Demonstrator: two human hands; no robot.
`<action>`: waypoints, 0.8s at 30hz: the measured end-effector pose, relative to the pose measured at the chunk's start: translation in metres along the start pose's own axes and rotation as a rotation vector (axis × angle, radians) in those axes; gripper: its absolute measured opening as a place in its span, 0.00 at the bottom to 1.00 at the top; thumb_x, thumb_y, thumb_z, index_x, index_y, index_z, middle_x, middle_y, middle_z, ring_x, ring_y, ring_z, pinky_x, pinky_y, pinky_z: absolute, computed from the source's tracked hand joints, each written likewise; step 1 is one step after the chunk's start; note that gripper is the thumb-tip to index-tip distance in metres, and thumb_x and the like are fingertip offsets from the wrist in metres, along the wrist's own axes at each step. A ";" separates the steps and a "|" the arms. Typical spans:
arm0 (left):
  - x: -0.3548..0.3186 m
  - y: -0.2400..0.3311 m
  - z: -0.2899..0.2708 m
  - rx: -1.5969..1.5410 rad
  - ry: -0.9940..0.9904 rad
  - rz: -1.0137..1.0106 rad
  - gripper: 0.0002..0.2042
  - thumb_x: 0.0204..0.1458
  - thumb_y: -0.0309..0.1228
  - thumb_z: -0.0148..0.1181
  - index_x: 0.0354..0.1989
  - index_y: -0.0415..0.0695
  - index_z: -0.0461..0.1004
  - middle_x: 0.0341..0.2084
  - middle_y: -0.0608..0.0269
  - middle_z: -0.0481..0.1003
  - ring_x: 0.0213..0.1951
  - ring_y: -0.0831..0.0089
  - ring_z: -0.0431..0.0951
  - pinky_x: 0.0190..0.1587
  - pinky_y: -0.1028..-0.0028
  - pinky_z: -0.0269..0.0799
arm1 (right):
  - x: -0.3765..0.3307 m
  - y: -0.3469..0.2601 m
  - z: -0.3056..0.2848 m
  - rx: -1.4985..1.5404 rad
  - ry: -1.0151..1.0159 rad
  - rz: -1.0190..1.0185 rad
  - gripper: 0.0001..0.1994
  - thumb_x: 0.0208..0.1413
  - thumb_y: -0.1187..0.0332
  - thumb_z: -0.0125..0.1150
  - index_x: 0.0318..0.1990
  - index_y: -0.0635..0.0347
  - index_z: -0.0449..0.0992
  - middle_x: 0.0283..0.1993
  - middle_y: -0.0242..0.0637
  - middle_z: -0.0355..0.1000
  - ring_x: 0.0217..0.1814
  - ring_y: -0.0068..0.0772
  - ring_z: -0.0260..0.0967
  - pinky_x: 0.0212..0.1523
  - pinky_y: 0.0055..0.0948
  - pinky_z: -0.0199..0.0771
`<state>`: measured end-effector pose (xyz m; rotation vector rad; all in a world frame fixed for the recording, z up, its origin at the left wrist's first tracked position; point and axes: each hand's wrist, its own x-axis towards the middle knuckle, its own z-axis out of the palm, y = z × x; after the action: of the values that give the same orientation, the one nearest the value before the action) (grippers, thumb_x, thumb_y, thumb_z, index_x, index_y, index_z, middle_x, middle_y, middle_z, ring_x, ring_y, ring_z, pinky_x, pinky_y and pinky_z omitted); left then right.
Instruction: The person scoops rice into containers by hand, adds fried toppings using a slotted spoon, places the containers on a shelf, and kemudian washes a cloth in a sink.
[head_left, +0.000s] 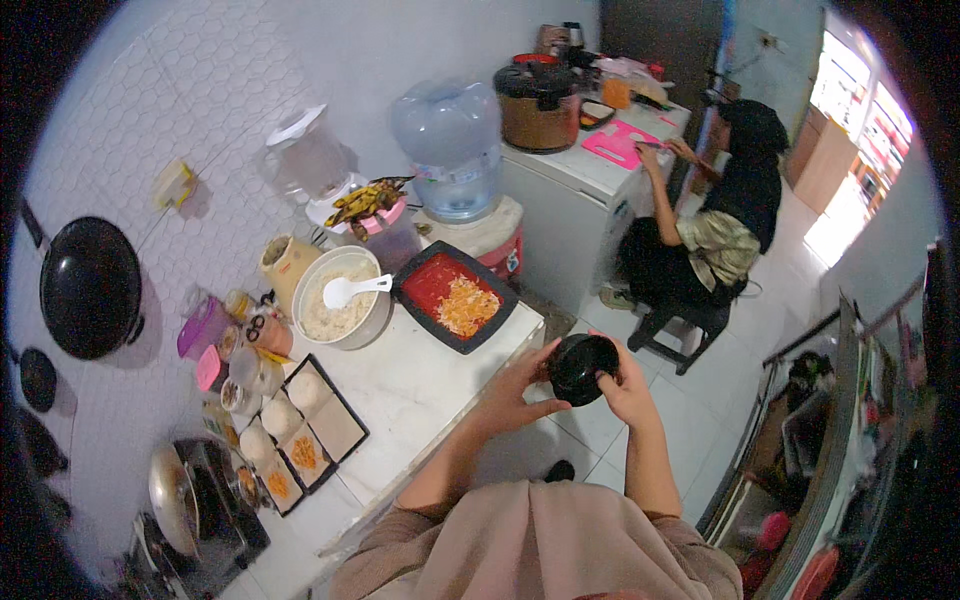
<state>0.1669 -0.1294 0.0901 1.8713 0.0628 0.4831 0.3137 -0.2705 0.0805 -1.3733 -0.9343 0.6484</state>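
Note:
A small round black bowl (584, 368) is held between my two hands, out past the counter's edge and above the floor. My left hand (522, 388) cups its left side, with the thumb stretched below the rim. On the other side my right hand (627, 385) grips it, thumb over the near edge. Close by on the counter lies a black tray (417, 292) with a red inside and shredded orange-and-white food (466, 307). Behind that stands a tub of white rice (345, 300) with a white rice paddle (352, 290) resting in it.
Several black-edged meal boxes (343, 437) hold rice mounds and orange shreds. Jars (240, 375) line the wall, and a stove (205, 510) sits at lower left. Beyond are a water dispenser (450, 150) and a seated person (715, 210) working at a pink cutting board (615, 145).

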 end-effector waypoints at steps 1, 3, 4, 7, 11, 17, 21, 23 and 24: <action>-0.003 -0.009 0.004 0.046 0.028 -0.015 0.39 0.39 0.33 0.67 0.60 0.42 0.51 0.48 0.54 0.63 0.45 0.69 0.68 0.47 0.70 0.66 | 0.004 0.007 -0.005 -0.021 -0.044 -0.024 0.30 0.38 0.80 0.44 0.57 0.61 0.57 0.55 0.39 0.60 0.59 0.33 0.55 0.60 0.30 0.49; -0.003 -0.015 0.001 0.079 0.073 -0.047 0.38 0.40 0.33 0.67 0.60 0.42 0.51 0.49 0.55 0.63 0.44 0.69 0.69 0.46 0.70 0.66 | 0.018 0.019 -0.005 -0.004 -0.134 -0.043 0.31 0.38 0.79 0.44 0.58 0.62 0.56 0.56 0.40 0.59 0.60 0.33 0.53 0.61 0.30 0.48; -0.009 -0.014 0.001 0.047 0.093 -0.075 0.38 0.40 0.34 0.67 0.60 0.42 0.51 0.49 0.56 0.63 0.44 0.69 0.69 0.46 0.70 0.66 | 0.021 0.025 -0.001 0.028 -0.185 -0.014 0.31 0.38 0.78 0.45 0.58 0.62 0.56 0.56 0.40 0.59 0.61 0.33 0.52 0.61 0.30 0.47; -0.050 -0.018 0.000 0.008 0.206 -0.243 0.39 0.41 0.33 0.65 0.61 0.43 0.49 0.50 0.58 0.63 0.44 0.70 0.68 0.47 0.69 0.65 | 0.023 0.032 0.019 0.090 -0.368 0.025 0.32 0.41 0.78 0.50 0.59 0.62 0.54 0.57 0.40 0.58 0.62 0.33 0.51 0.61 0.30 0.46; -0.113 -0.005 -0.014 -0.098 0.325 -0.400 0.39 0.41 0.30 0.65 0.61 0.45 0.48 0.51 0.59 0.63 0.48 0.69 0.67 0.49 0.68 0.64 | 0.014 0.012 0.060 0.105 -0.571 0.058 0.31 0.46 0.76 0.55 0.60 0.61 0.53 0.57 0.38 0.59 0.59 0.30 0.54 0.59 0.28 0.52; -0.248 0.038 -0.017 0.003 0.525 -0.345 0.38 0.43 0.24 0.62 0.62 0.46 0.45 0.50 0.60 0.64 0.50 0.70 0.66 0.51 0.69 0.63 | -0.025 -0.034 0.157 0.290 -1.003 0.098 0.28 0.52 0.74 0.54 0.60 0.63 0.53 0.57 0.37 0.58 0.58 0.27 0.55 0.56 0.27 0.56; -0.393 0.096 -0.008 -0.349 0.807 -0.339 0.38 0.45 0.21 0.59 0.63 0.48 0.43 0.51 0.60 0.63 0.49 0.71 0.67 0.49 0.71 0.65 | -0.100 -0.060 0.278 0.286 -1.280 0.169 0.28 0.52 0.71 0.55 0.60 0.63 0.54 0.58 0.37 0.57 0.58 0.28 0.55 0.56 0.27 0.56; -0.480 0.130 -0.001 -0.344 0.867 -0.311 0.38 0.46 0.20 0.57 0.63 0.49 0.41 0.52 0.60 0.61 0.48 0.72 0.68 0.48 0.73 0.67 | -0.155 -0.067 0.343 0.253 -1.397 0.122 0.27 0.52 0.72 0.55 0.60 0.63 0.54 0.57 0.37 0.58 0.58 0.27 0.56 0.55 0.26 0.58; -0.519 0.152 0.005 -0.328 0.927 -0.316 0.38 0.46 0.20 0.57 0.63 0.49 0.41 0.52 0.59 0.61 0.48 0.73 0.68 0.47 0.73 0.67 | -0.183 -0.063 0.377 0.341 -1.466 0.155 0.27 0.51 0.73 0.55 0.59 0.63 0.55 0.58 0.37 0.57 0.57 0.27 0.57 0.52 0.23 0.62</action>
<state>-0.3351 -0.3314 0.0737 1.1607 0.8282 1.0275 -0.1088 -0.2358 0.0922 -0.4861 -1.7033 1.9284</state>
